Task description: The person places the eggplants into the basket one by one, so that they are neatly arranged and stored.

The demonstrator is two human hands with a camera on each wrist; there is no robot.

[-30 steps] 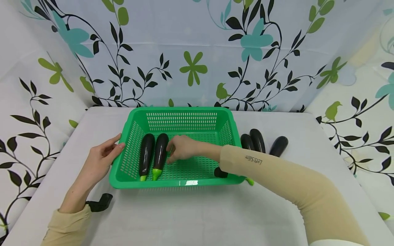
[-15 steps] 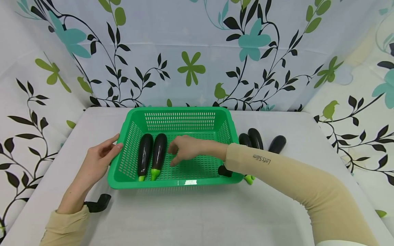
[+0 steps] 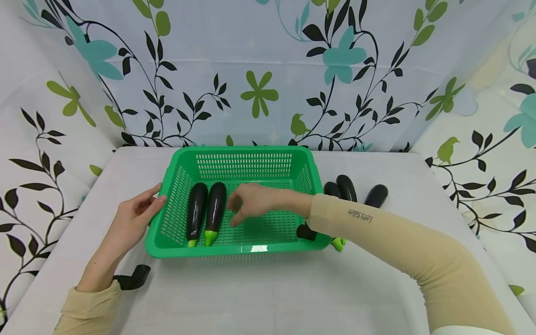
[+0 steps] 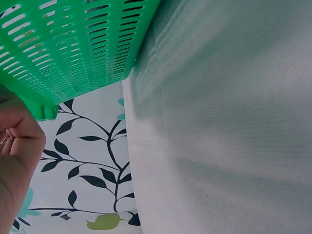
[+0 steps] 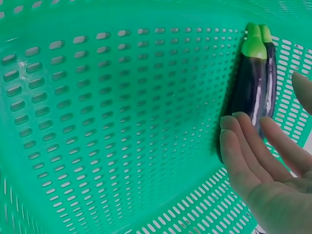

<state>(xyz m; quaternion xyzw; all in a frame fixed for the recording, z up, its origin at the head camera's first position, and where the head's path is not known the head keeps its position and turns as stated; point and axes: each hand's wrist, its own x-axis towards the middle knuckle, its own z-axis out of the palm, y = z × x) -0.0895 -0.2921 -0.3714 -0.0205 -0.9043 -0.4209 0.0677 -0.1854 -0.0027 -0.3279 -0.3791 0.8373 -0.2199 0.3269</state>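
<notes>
Two dark purple eggplants with green caps lie side by side in the green plastic basket (image 3: 251, 251), at its left end. The outer eggplant (image 3: 197, 211) is nearest the left wall; the inner eggplant (image 3: 216, 209) is close to my right hand (image 3: 254, 202). That hand hovers inside the basket with loosely bent fingers, holding nothing. In the right wrist view its fingers (image 5: 243, 156) are spread and partly cover the eggplants. My left hand (image 3: 133, 218) grips the basket's left rim with thumb and fingers; the left wrist view shows those fingers curled at the rim.
Outside the basket's right end, several more eggplants lie on the white table (image 3: 259, 298), among them a separate eggplant (image 3: 377, 196). My right sleeve (image 3: 377, 237) partly hides them. Black wrist devices (image 3: 133, 277) hang below both wrists. Patterned cloth (image 3: 259, 93) surrounds the table.
My right hand has drawn slightly to the right, away from the inner eggplant, and its fingers have loosened. The left hand stays at the rim, and both eggplants stay in place.
</notes>
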